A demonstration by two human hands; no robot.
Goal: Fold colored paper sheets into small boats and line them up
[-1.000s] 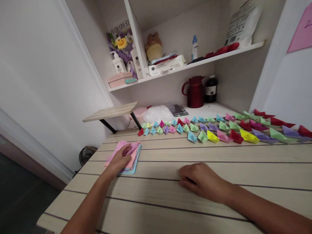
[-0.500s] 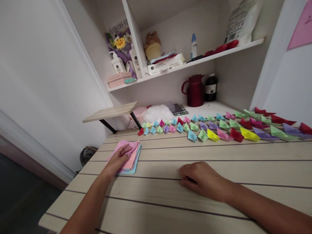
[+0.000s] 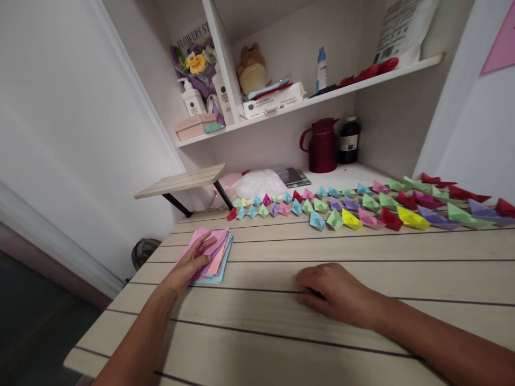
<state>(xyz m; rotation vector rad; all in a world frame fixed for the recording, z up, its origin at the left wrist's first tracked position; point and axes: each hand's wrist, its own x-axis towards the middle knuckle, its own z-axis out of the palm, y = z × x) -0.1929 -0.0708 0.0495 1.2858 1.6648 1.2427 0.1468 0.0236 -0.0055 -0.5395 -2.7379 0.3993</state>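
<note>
My left hand (image 3: 192, 264) rests on a stack of coloured paper sheets (image 3: 223, 264), its fingers stretched out over the pink sheet on top. Blue, salmon and purple edges show beneath that sheet, and the pile is slightly fanned. On the wooden table (image 3: 257, 327), my right hand (image 3: 332, 292) lies with its fingers curled inward, and nothing shows in it. Beyond both hands stand rows of folded paper boats in several colours, among them a yellow paper boat (image 3: 412, 219) and a light blue paper boat (image 3: 317, 220).
A small wooden riser (image 3: 181, 181) with black legs stands at the back left. Behind the boats are a white plastic bag (image 3: 260, 184), a red jug (image 3: 323, 146) and a dark bottle (image 3: 349, 140). A shelf (image 3: 306, 105) above holds bottles, a plush toy and packets.
My left fingers have shifted on the stack and spread a little, and the top pink sheet has moved slightly left. My right hand stays put. The view has tilted slightly.
</note>
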